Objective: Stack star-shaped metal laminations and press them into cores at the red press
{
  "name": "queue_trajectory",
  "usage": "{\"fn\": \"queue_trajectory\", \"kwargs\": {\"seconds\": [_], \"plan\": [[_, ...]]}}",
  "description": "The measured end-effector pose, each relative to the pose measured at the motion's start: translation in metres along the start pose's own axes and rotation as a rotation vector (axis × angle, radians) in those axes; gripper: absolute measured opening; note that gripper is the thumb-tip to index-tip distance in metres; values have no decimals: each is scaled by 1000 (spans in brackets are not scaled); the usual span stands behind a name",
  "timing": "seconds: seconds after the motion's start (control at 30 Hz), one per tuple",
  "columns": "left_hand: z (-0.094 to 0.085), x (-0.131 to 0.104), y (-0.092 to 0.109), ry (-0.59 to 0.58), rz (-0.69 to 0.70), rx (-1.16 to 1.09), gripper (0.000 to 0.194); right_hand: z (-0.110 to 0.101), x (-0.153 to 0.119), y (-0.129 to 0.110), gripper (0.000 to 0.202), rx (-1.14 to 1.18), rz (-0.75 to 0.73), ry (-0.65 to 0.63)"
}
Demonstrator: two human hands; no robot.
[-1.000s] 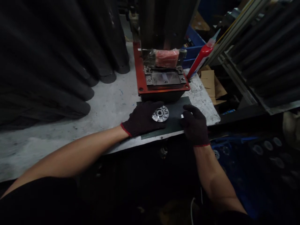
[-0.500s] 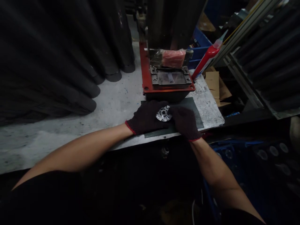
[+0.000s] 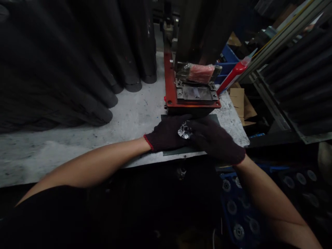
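My left hand (image 3: 169, 133), in a dark knitted glove with a red cuff edge, is closed around the left side of a small shiny slotted metal disc (image 3: 185, 130) with a hole in its middle. From the right, my gloved right hand (image 3: 216, 140) reaches across, its fingers closed over the disc's right side and hiding part of it. Both hands are above a dark green mat (image 3: 172, 152) at the bench's front edge. Just behind them stands a red-based press (image 3: 169, 93) with a metal plate (image 3: 197, 92) on it.
Dark grey tubes (image 3: 132, 62) fill the left of the worn white bench (image 3: 129, 117). A red bottle (image 3: 234, 74) with a nozzle leans right of the press. Blue trays (image 3: 232, 221) with several metal discs sit low at right. Cardboard (image 3: 236, 102) lies beyond the bench.
My right wrist has swung outward to the right, and its fingers now cover more of the disc. The left hand keeps its hold. The whole view has shifted slightly.
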State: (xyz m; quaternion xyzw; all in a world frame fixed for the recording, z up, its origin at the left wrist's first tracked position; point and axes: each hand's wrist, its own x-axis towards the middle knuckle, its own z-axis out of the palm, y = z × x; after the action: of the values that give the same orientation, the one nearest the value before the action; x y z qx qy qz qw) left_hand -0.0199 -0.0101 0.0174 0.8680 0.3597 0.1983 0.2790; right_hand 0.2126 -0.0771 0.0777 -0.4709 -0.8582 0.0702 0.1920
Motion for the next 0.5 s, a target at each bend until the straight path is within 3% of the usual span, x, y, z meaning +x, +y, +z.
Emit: {"fn": "queue_trajectory", "kwargs": {"seconds": [0.1,0.2,0.27,0.37,0.43,0.5], "plan": [[1,-1,0,-3,21,-53,95,-23,38,20,54,-187,-41,193],[-2,0,7,1,-61,-27,107,-29,79,46,49,-291,-81,129],[-4,0,12,18,-130,8,100,-25,89,55,39,-268,-68,102],[-3,3,12,4,-147,3,89,-5,69,45,37,-136,44,338],[-1,4,8,-7,-112,-47,88,15,43,29,44,79,232,492],[1,6,3,-14,-59,-83,81,34,22,14,48,296,481,415]]}}
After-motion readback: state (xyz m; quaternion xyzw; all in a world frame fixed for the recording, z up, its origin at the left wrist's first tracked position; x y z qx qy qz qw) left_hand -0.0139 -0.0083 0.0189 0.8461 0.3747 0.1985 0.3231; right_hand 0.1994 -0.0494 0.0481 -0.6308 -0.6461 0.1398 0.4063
